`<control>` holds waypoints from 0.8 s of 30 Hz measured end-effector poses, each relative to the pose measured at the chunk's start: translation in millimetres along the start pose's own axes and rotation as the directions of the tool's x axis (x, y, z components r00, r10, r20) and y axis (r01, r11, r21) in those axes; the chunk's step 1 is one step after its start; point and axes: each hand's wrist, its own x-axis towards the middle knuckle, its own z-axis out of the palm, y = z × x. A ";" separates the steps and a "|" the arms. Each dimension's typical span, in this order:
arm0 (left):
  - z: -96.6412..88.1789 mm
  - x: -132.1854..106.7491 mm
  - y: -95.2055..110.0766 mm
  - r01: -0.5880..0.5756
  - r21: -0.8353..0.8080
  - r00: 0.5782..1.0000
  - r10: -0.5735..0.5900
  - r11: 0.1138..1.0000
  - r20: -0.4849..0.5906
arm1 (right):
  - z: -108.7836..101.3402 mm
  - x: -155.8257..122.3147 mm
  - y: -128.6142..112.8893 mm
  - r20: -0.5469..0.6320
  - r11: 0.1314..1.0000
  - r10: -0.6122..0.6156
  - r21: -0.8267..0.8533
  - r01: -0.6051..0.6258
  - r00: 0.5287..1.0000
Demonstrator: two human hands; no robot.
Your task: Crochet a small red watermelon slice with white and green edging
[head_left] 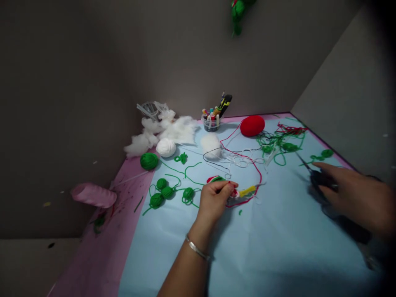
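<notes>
Head view: left hand [215,200] pinching small red and white yarn piece [234,193], right hand [355,198] closed around black scissors [320,178].

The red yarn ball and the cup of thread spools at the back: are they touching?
Apart. The head view shows the red yarn ball sitting to the right of the cup of thread spools, with a plain gap between them.

Dim grey walls [77,74] close in around the work surface, meeting a paler side wall [340,82] at a corner — the tabletop is covered with pink paper [89,260] and a pale blue paper sheet [278,247] — under soft, muted light.
</notes>
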 end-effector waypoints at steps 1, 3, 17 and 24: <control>0.4 0.2 -0.6 0.015 -0.019 1.000 -0.015 1.000 -0.003 | 0.9 3.7 9.8 -0.005 0.997 -0.052 -0.063 0.052 0.999; 1.2 0.3 -1.0 0.039 -0.051 0.999 -0.040 0.998 -0.007 | 4.1 5.6 16.6 0.011 0.978 -0.167 -0.125 0.167 0.986; 0.4 -4.4 13.0 0.157 -0.283 0.988 -0.152 0.946 0.039 | 77.0 -10.1 -107.6 0.107 0.594 -0.805 0.173 0.786 0.584; 1.8 -3.7 9.1 0.109 -0.314 0.990 -0.130 0.943 -0.048 | 49.1 -2.5 -95.3 0.006 0.722 -0.684 0.143 0.677 0.729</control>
